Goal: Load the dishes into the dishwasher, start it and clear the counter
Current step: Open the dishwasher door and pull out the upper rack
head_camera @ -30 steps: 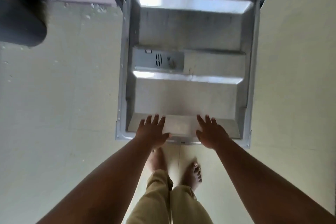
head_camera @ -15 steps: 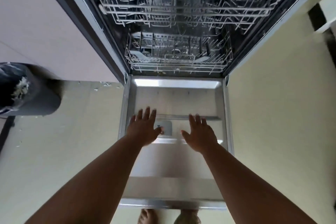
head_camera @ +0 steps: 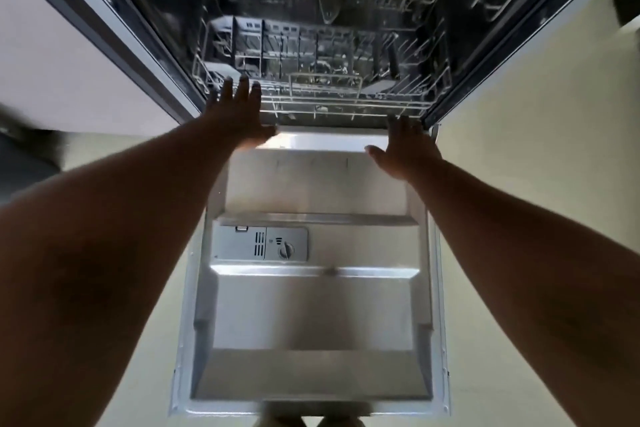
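Dishwasher door [head_camera: 311, 305] lowered flat at frame centre; empty lower rack [head_camera: 322, 94] seen above. Left hand [head_camera: 239, 118] and right hand [head_camera: 405, 146], grips wide and holding nothing, are extended toward it. Pulling the rack out is judged next.

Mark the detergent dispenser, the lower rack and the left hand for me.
detergent dispenser [head_camera: 259, 243]: head view, middle of its grey panel.
lower rack [head_camera: 325, 94]: head view, front wire edge.
left hand [head_camera: 239, 114]: head view, back of hand.
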A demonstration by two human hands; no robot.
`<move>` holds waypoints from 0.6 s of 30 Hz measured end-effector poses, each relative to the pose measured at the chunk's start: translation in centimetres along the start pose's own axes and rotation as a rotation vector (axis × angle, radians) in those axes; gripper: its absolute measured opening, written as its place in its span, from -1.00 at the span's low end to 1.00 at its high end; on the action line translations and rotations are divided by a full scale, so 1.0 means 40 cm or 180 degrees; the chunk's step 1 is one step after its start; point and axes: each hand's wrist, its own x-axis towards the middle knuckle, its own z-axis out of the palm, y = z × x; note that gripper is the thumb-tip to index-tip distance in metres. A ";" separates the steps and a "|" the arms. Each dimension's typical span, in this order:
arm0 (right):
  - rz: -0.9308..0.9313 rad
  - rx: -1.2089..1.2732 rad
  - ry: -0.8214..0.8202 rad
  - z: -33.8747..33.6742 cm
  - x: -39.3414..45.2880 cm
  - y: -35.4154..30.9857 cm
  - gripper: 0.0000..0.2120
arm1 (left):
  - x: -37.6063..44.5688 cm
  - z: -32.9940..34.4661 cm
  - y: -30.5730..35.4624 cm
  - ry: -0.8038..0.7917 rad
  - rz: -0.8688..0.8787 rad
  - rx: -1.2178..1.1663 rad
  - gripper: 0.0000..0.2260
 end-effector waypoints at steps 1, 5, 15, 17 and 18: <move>0.0005 -0.0064 0.0026 -0.001 0.029 0.002 -0.22 | 0.027 0.006 -0.005 0.0005 0.0000 -0.0014 -0.17; -0.0055 0.0089 0.0214 0.008 0.132 -0.006 -0.23 | 0.098 0.047 -0.008 -0.0056 0.0116 -0.0031 -0.14; -0.0121 -0.0033 0.0891 0.057 0.141 -0.038 -0.39 | 0.090 0.139 0.012 0.0186 0.0010 -0.0101 -0.08; -0.0079 -0.0028 0.0978 0.072 0.102 -0.038 -0.37 | 0.055 0.158 0.021 0.0237 0.0032 -0.0055 -0.16; -0.0064 -0.0015 0.1019 0.087 0.077 -0.035 -0.35 | 0.030 0.173 0.029 0.0294 0.0023 -0.0132 -0.20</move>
